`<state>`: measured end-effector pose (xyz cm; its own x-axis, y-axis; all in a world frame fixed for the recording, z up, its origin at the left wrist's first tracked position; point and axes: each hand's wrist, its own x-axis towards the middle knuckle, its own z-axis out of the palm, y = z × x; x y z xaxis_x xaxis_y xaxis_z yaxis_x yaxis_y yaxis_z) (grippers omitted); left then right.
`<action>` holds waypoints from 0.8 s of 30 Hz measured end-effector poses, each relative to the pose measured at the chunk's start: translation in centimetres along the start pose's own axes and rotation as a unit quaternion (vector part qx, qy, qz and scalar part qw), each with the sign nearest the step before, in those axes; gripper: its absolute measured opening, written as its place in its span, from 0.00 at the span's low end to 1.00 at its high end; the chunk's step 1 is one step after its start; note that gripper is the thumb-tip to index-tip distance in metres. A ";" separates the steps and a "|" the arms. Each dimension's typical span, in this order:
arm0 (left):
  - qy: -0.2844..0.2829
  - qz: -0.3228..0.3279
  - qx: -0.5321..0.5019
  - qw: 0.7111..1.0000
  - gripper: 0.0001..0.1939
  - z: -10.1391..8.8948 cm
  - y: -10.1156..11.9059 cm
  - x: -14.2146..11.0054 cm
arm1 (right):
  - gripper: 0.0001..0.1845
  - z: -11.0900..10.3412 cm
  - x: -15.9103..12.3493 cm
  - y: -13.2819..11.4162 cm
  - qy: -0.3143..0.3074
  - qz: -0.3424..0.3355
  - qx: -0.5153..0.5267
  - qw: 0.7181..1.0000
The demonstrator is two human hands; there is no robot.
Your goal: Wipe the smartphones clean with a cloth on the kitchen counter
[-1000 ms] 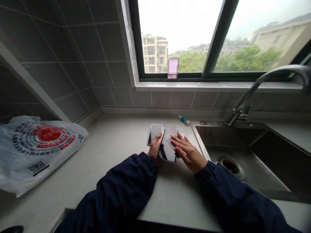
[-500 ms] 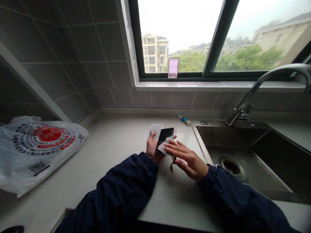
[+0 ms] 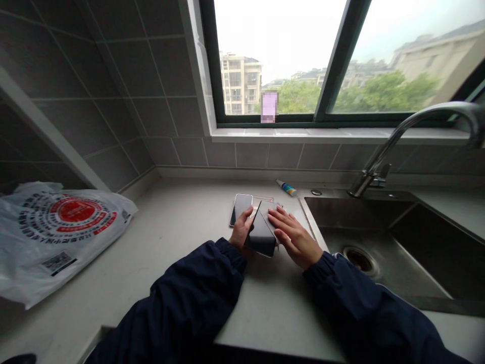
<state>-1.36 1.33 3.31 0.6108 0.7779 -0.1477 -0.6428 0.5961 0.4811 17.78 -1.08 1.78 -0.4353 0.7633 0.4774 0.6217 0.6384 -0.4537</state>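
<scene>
My left hand (image 3: 240,230) is closed around the edge of a black phone (image 3: 260,238), thumb on its near left side. The phone's dark glossy face is tilted up towards me. A thin grey cloth (image 3: 266,213) lies over the right part of that face. My right hand (image 3: 297,237) presses it down with its fingers stretched out side by side, the thumb beside them. Just behind my left hand, a second phone (image 3: 239,206) with a light frame lies flat on the counter. Next to it shows the edge of a clear case (image 3: 265,198), mostly hidden.
A blue and white tube (image 3: 287,187) lies at the back of the counter (image 3: 182,212). To the right is a steel sink (image 3: 333,227) with a curved tap (image 3: 394,136). A white plastic bag (image 3: 64,237) with red print sits at the left. A window (image 3: 273,55) is ahead.
The black phone has turned and tilted in my left hand, its lower end now nearer me. The cloth lies flatter under my right fingers, further to the right. The second phone's screen shows darker.
</scene>
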 end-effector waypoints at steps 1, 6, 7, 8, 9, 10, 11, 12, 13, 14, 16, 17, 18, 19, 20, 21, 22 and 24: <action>-0.007 -0.003 0.005 1.000 0.34 0.0 -0.1 -0.1 | 0.29 0.1 0.0 0.2 0.002 0.007 -0.009 1.000; -0.023 -0.019 0.018 0.999 0.32 0.3 -0.5 -0.3 | 0.32 0.5 0.0 0.8 0.003 0.034 -0.041 0.999; -0.026 -0.023 0.022 0.999 0.32 0.3 -0.6 -0.3 | 0.32 0.5 0.0 1.0 0.003 0.040 -0.046 0.998; -0.029 -0.028 0.028 0.999 0.32 0.2 -0.7 -0.3 | 0.33 0.6 0.0 1.1 0.004 0.047 -0.050 0.998; -0.034 -0.031 0.035 0.998 0.32 0.1 -0.8 -0.2 | 0.33 0.7 -0.1 1.2 0.004 0.052 -0.052 0.997; -0.039 -0.032 0.041 0.998 0.32 0.0 -0.9 -0.1 | 0.34 0.7 -0.1 1.3 0.005 0.056 -0.053 0.997; -0.044 -0.032 0.046 0.997 0.33 -0.2 -0.9 -0.1 | 0.34 0.8 -0.1 1.3 0.005 0.058 -0.054 0.997; -0.048 -0.030 0.049 0.997 0.34 -0.3 -1.0 0.0 | 0.35 0.9 -0.1 1.4 0.004 0.059 -0.054 0.997; -0.051 -0.030 0.048 0.997 0.35 -0.4 -1.1 0.1 | 0.35 1.0 -0.2 1.4 0.001 0.058 -0.054 0.997; -0.053 -0.030 0.045 0.997 0.36 -0.5 -1.1 0.1 | 0.36 1.0 -0.2 1.4 -0.003 0.057 -0.054 0.997; -0.054 -0.032 0.033 0.997 0.38 -0.7 -1.1 0.3 | 0.37 1.1 -0.3 1.4 -0.013 0.049 -0.057 0.997; -0.057 -0.033 0.026 0.998 0.38 -0.8 -1.1 0.4 | 0.38 1.1 -0.3 1.3 -0.020 0.041 -0.059 0.997; -0.061 -0.032 0.017 0.997 0.39 -0.9 -1.2 0.5 | 0.38 1.1 -0.3 1.3 -0.026 0.032 -0.060 0.997; -0.067 -0.030 0.009 0.997 0.39 -1.0 -1.2 0.5 | 0.39 1.0 -0.3 1.2 -0.033 0.022 -0.061 0.997; -0.074 -0.025 0.000 0.997 0.39 -1.1 -1.2 0.6 | 0.39 1.0 -0.3 1.0 -0.040 0.010 -0.061 0.997; -0.080 -0.020 -0.007 0.997 0.40 -1.3 -1.2 0.7 | 0.39 0.9 -0.3 0.7 -0.049 -0.002 -0.058 0.997; -0.084 -0.018 -0.013 0.996 0.40 -1.4 -1.2 0.7 | 0.39 0.8 -0.3 0.5 -0.059 -0.013 -0.055 0.997; -0.080 -0.024 -0.019 0.996 0.41 -1.4 -1.2 0.7 | 0.39 0.6 -0.3 -0.3 -0.082 -0.036 -0.043 0.995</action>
<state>-0.80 1.48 1.38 0.7050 0.7087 -0.0275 -0.6265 0.6405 0.4441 17.32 -1.43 1.30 -0.5770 0.7257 0.3746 0.6350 0.6871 -0.3530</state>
